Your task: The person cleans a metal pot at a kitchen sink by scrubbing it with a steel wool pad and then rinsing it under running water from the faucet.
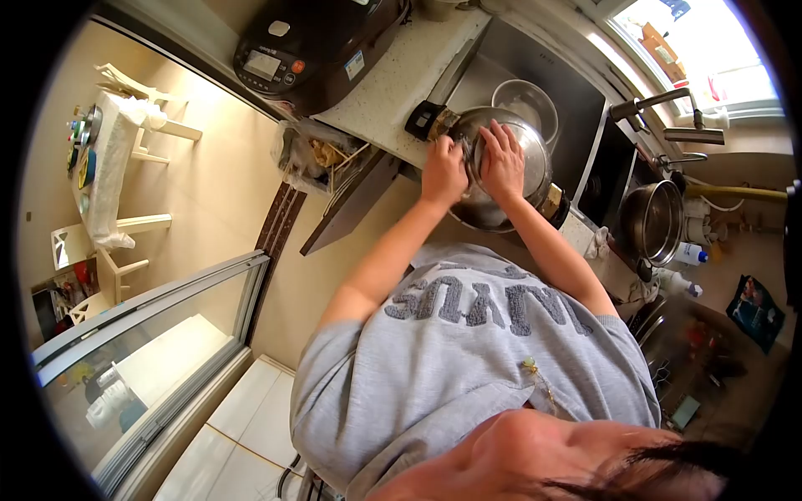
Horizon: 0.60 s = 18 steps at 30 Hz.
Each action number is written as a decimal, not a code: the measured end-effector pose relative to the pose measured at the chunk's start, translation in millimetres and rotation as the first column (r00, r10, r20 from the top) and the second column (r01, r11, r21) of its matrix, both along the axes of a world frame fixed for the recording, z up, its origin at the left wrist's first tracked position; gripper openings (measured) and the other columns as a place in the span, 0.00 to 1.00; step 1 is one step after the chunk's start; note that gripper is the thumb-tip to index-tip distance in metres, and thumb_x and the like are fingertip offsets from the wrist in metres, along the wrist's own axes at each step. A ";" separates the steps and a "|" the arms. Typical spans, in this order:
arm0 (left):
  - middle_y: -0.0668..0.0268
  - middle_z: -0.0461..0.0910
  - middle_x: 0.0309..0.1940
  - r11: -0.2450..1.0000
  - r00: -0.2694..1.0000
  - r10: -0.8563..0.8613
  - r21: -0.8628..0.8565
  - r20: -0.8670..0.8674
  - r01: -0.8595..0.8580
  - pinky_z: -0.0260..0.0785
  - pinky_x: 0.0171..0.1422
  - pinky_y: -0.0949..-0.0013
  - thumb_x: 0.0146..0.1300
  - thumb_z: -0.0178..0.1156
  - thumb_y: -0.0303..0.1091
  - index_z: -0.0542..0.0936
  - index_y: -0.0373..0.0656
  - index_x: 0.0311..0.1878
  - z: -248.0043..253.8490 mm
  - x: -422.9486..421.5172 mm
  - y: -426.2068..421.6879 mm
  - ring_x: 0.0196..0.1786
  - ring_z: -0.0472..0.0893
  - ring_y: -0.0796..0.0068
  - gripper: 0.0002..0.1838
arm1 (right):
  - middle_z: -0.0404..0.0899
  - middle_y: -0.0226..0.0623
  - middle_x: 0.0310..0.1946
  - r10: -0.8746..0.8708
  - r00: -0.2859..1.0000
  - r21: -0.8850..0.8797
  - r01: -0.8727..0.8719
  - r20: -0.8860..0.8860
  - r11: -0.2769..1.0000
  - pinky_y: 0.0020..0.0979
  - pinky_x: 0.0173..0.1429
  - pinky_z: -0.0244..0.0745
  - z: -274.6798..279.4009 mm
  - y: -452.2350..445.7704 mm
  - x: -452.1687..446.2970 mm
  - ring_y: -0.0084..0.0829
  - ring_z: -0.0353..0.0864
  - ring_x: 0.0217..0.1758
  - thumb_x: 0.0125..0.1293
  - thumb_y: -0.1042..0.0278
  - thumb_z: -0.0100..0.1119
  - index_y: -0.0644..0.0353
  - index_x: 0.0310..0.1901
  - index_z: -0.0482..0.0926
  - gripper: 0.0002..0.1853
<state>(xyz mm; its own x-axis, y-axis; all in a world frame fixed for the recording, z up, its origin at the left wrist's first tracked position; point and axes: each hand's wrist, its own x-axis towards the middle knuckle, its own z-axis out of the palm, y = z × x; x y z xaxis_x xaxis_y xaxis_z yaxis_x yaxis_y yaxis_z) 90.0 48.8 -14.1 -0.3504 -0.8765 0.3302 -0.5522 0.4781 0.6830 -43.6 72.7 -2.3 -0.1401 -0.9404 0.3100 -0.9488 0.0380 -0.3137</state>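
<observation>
1. In the head view, the large metal pot (538,164) lies at the near edge of the sink (576,93), with both of the person's hands on it. A round metal bowl (535,98) sits just beyond it.

2. The right hand (504,171) lies on the rounded metal with its fingers extended and slightly parted, palm side down. A broad, even press like this should suit the curved surface, better than pushing with the fingertips alone.

3. The left hand (443,175) has its fingers bent in beside the right, on the side towards the black handle (428,121). Whether they grip anything, such as a cloth or pad, cannot be told. A firm counter-hold there would probably stop the pot turning or rocking while the right hand bears down.

4. Handling well would likely mean light, matched pressure from both hands and the weight kept over the sink side, since wet metal could slide towards the body.

5. Hard to make out: whether the face turned upwards is a lid or the pot's base, and what supports it below. The undersides of both hands are hidden, the far handle is partly cut off by shadow, and the bowl's contents are unclear.
</observation>
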 end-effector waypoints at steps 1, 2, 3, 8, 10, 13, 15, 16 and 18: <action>0.53 0.68 0.41 1.000 1.000 -0.001 -0.002 0.001 0.001 0.67 0.46 0.56 0.50 0.52 0.22 0.75 0.32 0.41 -1.9 1.4 3.8 0.44 0.70 0.51 0.13 | 0.67 0.37 0.61 -0.001 1.000 -0.002 0.001 0.001 1.000 0.40 0.67 0.56 -2.9 1.6 -0.5 0.43 0.60 0.67 0.61 0.72 0.46 0.52 0.55 0.73 0.19; 0.54 0.68 0.41 1.000 1.000 -0.009 -0.018 0.004 0.009 0.67 0.47 0.56 0.50 0.52 0.21 0.75 0.32 0.42 -5.2 1.6 10.1 0.45 0.69 0.51 0.14 | 0.68 0.37 0.61 0.017 0.998 -0.024 -0.016 0.056 1.000 0.40 0.67 0.57 -7.3 1.4 -4.4 0.43 0.61 0.67 0.61 0.74 0.46 0.53 0.54 0.74 0.19; 0.54 0.68 0.41 0.999 1.000 -0.015 -0.039 0.004 0.015 0.67 0.48 0.56 0.50 0.52 0.21 0.75 0.33 0.43 -7.4 1.0 16.9 0.45 0.69 0.52 0.15 | 0.69 0.37 0.60 0.039 0.993 -0.051 -0.034 0.109 0.998 0.40 0.67 0.58 -9.4 -1.3 -9.0 0.43 0.62 0.66 0.60 0.76 0.46 0.54 0.53 0.75 0.19; 0.56 0.70 0.45 0.995 0.995 -0.088 -0.052 0.045 0.090 0.67 0.51 0.59 0.49 0.53 0.19 0.76 0.34 0.47 -1.3 6.1 30.7 0.45 0.70 0.52 0.18 | 0.72 0.35 0.57 0.058 0.980 -0.113 -0.037 0.190 0.993 0.39 0.66 0.58 -6.5 -0.4 -9.8 0.40 0.64 0.65 0.60 0.76 0.47 0.54 0.49 0.77 0.16; 0.56 0.69 0.45 0.998 0.996 -0.043 -0.047 0.072 0.047 0.67 0.51 0.59 0.49 0.52 0.19 0.76 0.33 0.47 -1.5 -1.7 15.5 0.45 0.69 0.52 0.18 | 0.72 0.34 0.57 0.053 0.980 -0.105 -0.033 0.193 0.994 0.39 0.66 0.59 -8.8 -0.2 -9.8 0.40 0.64 0.65 0.60 0.76 0.47 0.54 0.49 0.77 0.16; 0.54 0.68 0.41 0.984 0.996 -0.012 -0.177 0.093 0.028 0.66 0.50 0.57 0.50 0.52 0.20 0.75 0.32 0.43 0.6 -3.6 41.0 0.45 0.68 0.52 0.15 | 0.73 0.35 0.57 0.043 0.981 -0.097 -0.025 0.188 0.995 0.39 0.66 0.60 -6.2 0.2 -11.9 0.41 0.65 0.64 0.59 0.77 0.46 0.55 0.49 0.77 0.17; 0.53 0.68 0.40 0.985 0.988 -0.096 -0.134 0.123 0.113 0.67 0.47 0.59 0.49 0.51 0.21 0.74 0.30 0.44 -9.6 3.7 56.8 0.43 0.69 0.51 0.16 | 0.73 0.35 0.56 0.030 0.980 -0.076 -0.015 0.197 0.997 0.39 0.65 0.61 -6.7 -0.6 -10.7 0.42 0.66 0.63 0.58 0.78 0.46 0.56 0.48 0.77 0.17; 0.53 0.68 0.40 0.986 0.987 -0.101 -0.119 0.124 0.116 0.67 0.47 0.59 0.49 0.51 0.21 0.74 0.30 0.44 -6.1 5.6 52.7 0.43 0.69 0.51 0.16 | 0.73 0.35 0.56 0.046 0.981 -0.102 -0.027 0.188 0.994 0.39 0.65 0.61 -5.5 0.4 -10.4 0.42 0.66 0.63 0.58 0.78 0.46 0.56 0.48 0.77 0.17; 0.53 0.69 0.39 0.994 0.992 -0.053 -0.088 0.113 0.064 0.67 0.47 0.60 0.50 0.51 0.21 0.75 0.30 0.41 -2.1 1.9 23.3 0.42 0.69 0.52 0.13 | 0.73 0.34 0.56 0.050 0.983 -0.122 -0.028 0.179 0.992 0.39 0.65 0.61 -5.4 -0.3 -10.4 0.41 0.66 0.63 0.58 0.79 0.46 0.56 0.48 0.77 0.17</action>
